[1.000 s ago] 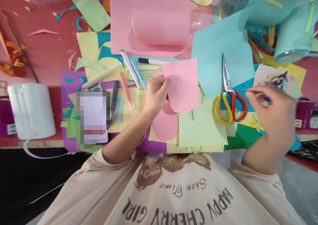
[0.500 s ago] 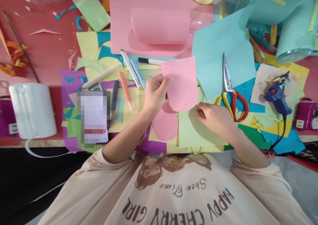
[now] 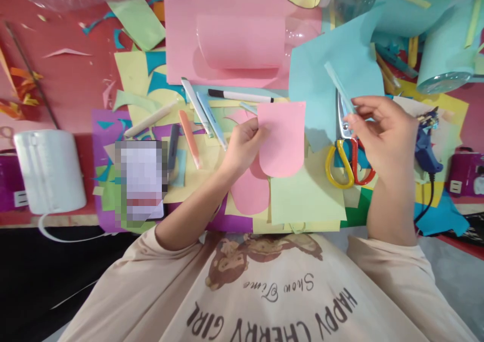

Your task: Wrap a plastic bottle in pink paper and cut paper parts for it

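Observation:
My left hand [image 3: 245, 138] is closed, pinching a pink paper cut-out [image 3: 282, 143] by its left edge. The cut-out has a straight top and a rounded bottom. Below it, partly covered, lies a second pink paper piece [image 3: 251, 193] of similar rounded shape. My right hand [image 3: 381, 128] is raised at the right, thumb and fingers closed on a slim pale blue strip [image 3: 338, 85] that points up and left. Whether it is paper or plastic I cannot tell. Scissors [image 3: 340, 165] with one yellow and one red handle lie under that hand, their blades partly hidden.
A blue glue gun [image 3: 427, 148] lies at the right with its cord hanging down. Pens, a black-capped marker [image 3: 240, 96] and a phone [image 3: 143, 181] lie left of centre. A pink-wrapped bottle [image 3: 242, 42] lies at the back. Paper scraps cover much of the table.
My right hand has moved up and right from beside the pink cut-out to above the scissors, now with the pale blue strip plainly showing. My left hand and the cut-out have shifted slightly right and down.

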Demonstrator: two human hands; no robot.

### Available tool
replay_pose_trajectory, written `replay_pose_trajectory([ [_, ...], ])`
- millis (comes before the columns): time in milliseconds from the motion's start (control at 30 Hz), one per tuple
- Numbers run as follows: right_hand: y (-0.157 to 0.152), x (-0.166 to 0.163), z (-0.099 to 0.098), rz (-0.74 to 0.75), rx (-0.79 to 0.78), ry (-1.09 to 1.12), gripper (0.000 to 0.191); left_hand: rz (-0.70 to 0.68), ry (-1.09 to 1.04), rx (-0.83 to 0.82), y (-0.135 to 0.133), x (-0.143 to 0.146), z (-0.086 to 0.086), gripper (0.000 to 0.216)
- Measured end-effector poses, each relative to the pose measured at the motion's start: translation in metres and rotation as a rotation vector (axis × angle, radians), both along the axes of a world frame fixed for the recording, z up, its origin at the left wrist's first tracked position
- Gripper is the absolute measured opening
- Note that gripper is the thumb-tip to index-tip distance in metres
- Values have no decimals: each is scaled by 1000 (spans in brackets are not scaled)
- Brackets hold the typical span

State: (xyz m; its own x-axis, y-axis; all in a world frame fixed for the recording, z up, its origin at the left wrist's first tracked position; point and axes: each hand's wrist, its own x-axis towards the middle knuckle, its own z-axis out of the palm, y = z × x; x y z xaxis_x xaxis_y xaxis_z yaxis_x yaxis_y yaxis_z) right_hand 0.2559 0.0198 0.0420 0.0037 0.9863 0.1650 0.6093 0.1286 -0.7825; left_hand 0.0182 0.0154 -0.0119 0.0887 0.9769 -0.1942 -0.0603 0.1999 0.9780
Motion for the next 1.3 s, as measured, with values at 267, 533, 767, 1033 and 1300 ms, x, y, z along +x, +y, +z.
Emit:
replay_pose_trajectory([
  [267,6,-18,-28,59,119,57,9,-151,-100,-37,-4,4,1,31],
  [533,-2,-22,-36,109,167,-137,14,-196,-8,-46,-7,2,-7,26],
  [767,1,-23,-41,181,413,-51,9,-213,-13,-44,-8,2,-1,23],
  [1033,0,-22,-46,223,383,-91,11,-170,77,-29,-8,3,-4,23],
  [1300,1,-25,-46,271,372,-73,10,-205,30,-62,-9,5,3,22],
])
